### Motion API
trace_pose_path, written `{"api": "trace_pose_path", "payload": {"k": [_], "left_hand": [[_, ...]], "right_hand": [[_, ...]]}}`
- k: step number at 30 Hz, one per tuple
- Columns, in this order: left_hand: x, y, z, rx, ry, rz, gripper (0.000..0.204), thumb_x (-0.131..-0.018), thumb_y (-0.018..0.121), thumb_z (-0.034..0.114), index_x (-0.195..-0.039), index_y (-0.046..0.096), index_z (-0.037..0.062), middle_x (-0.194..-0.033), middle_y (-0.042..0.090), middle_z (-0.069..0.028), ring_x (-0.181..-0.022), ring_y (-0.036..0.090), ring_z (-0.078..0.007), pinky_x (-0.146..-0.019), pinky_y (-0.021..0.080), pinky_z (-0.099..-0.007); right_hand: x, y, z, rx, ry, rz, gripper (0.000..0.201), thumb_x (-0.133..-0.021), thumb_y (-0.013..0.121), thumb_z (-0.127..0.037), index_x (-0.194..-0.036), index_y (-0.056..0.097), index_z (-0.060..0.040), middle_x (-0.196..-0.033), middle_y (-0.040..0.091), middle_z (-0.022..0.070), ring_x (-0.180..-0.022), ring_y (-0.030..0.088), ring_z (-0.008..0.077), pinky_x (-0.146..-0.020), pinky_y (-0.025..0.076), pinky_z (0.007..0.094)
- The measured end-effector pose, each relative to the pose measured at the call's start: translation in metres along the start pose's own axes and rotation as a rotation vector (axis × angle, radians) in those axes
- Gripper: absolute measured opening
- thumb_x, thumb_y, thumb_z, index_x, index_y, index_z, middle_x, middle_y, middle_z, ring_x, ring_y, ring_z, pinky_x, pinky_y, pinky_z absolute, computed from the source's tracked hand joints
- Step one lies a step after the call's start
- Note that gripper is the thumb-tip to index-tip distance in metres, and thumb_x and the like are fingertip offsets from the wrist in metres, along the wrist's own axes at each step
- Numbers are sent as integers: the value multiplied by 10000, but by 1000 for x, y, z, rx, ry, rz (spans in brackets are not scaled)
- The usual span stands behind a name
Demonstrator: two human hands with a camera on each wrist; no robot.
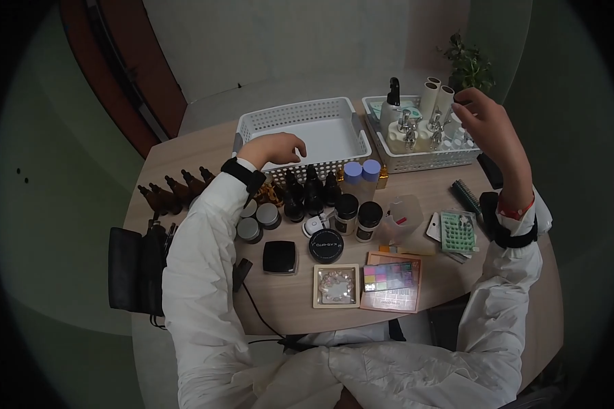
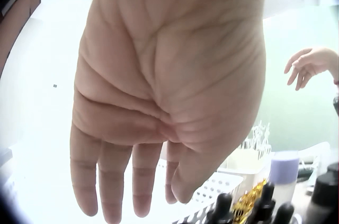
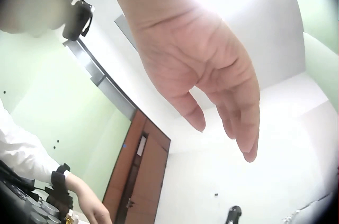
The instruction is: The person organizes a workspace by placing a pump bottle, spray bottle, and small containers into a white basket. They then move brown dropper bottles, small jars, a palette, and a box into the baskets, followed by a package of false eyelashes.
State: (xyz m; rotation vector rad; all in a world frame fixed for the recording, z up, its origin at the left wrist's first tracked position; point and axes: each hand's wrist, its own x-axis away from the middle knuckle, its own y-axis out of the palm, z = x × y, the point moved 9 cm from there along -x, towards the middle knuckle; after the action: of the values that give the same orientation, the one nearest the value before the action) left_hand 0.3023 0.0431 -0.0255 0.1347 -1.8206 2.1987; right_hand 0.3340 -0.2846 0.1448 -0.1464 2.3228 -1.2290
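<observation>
In the head view my left hand (image 1: 275, 148) hangs over the near left side of a white perforated basket (image 1: 320, 165) with nothing in its fingers. The left wrist view shows that palm (image 2: 169, 76) with fingers loosely extended. My right hand (image 1: 488, 123) is raised above the right end of a second white basket (image 1: 423, 162), which holds pump bottles (image 1: 408, 129), white rolls (image 1: 428, 99) and small clear bottles. In the right wrist view the right hand (image 3: 206, 70) holds nothing, its fingers relaxed and pointing down.
Dark dropper bottles (image 1: 313, 191), purple-capped bottles (image 1: 370, 172), grey-lidded jars (image 1: 250, 230), black jars (image 1: 280, 258), a clear cup (image 1: 401, 217), palettes (image 1: 390, 298) and a green press-on sheet (image 1: 458, 232) stand or lie on the table. A black bag (image 1: 126, 273) is at left, a plant (image 1: 469, 68) behind.
</observation>
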Motion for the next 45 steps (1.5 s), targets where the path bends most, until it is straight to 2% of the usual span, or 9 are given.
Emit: {"api": "trace_pose_path", "payload": {"k": [5, 9, 13, 14, 19, 21, 31, 38, 45], "left_hand": [[80, -51, 35, 61, -34, 270, 347, -911, 577, 249, -1206, 553, 68, -1162, 614, -135, -1032, 602, -297, -869, 482, -381], [186, -63, 83, 154, 102, 483, 388, -890, 601, 240, -1219, 537, 43, -1151, 599, -154, -1024, 595, -315, -869, 479, -379], [247, -24, 106, 128, 96, 631, 380, -834, 641, 166, -1177, 539, 38, -1110, 580, -145, -990, 576, -323, -847, 470, -380], [247, -4, 104, 116, 21, 519, 465, -816, 675, 199, -1234, 518, 69, -1241, 533, -134, -1104, 536, -329, -912, 451, -390], [238, 59, 101, 143, 34, 411, 604, -776, 712, 209, -1306, 447, 92, -1336, 449, -158, -1179, 483, -347, -947, 436, -396], [228, 85, 83, 246, -118, 249, 680, -742, 741, 214, -1329, 417, 94, -1366, 420, -160, -1211, 463, -351, -976, 420, -407], [199, 124, 58, 288, -148, 309, 774, -683, 781, 190, -1347, 392, 99, -1389, 386, -130, -1241, 430, -336, -988, 417, -402], [196, 122, 57, 359, -158, 377, 748, -670, 794, 203, -1308, 425, 74, -1223, 461, -125, -1137, 479, -326, -921, 443, -395], [192, 133, 61, 414, -104, 388, 714, -681, 780, 153, -1274, 404, 22, -1129, 455, -158, -1068, 482, -344, -907, 424, -400]], "right_hand": [[56, -26, -62, -367, -346, 135, 175, -902, 585, -104, -989, 605, 46, -861, 665, 107, -788, 637, 159, -731, 496, 271], [106, -30, -89, -464, -385, 196, 83, -858, 614, -18, -919, 625, 37, -863, 658, 84, -819, 626, 130, -744, 482, 240], [137, -21, -97, -415, -347, 185, 98, -786, 640, 47, -882, 639, 26, -857, 651, 82, -905, 628, 198, -883, 438, 323], [141, -18, -102, -368, -391, 172, 120, -765, 640, 69, -876, 641, 24, -860, 650, 85, -939, 626, 226, -931, 414, 360], [149, -9, -96, -405, -382, 209, 123, -760, 628, 81, -866, 645, 20, -860, 648, 92, -974, 620, 266, -988, 364, 420], [150, -8, -96, -401, -400, 207, 124, -758, 630, 79, -865, 646, 18, -858, 648, 92, -972, 621, 261, -986, 367, 419], [152, -7, -81, -344, -386, 204, 126, -740, 654, 72, -853, 647, 16, -829, 645, 85, -935, 631, 256, -979, 390, 448], [137, 6, -66, -301, -325, 146, 107, -793, 586, 73, -873, 632, 18, -863, 651, 85, -946, 621, 227, -1026, 340, 430], [116, 26, -52, -276, -231, 157, 70, -790, 604, 67, -848, 604, 28, -819, 627, 90, -832, 610, 182, -976, 395, 374]]}}
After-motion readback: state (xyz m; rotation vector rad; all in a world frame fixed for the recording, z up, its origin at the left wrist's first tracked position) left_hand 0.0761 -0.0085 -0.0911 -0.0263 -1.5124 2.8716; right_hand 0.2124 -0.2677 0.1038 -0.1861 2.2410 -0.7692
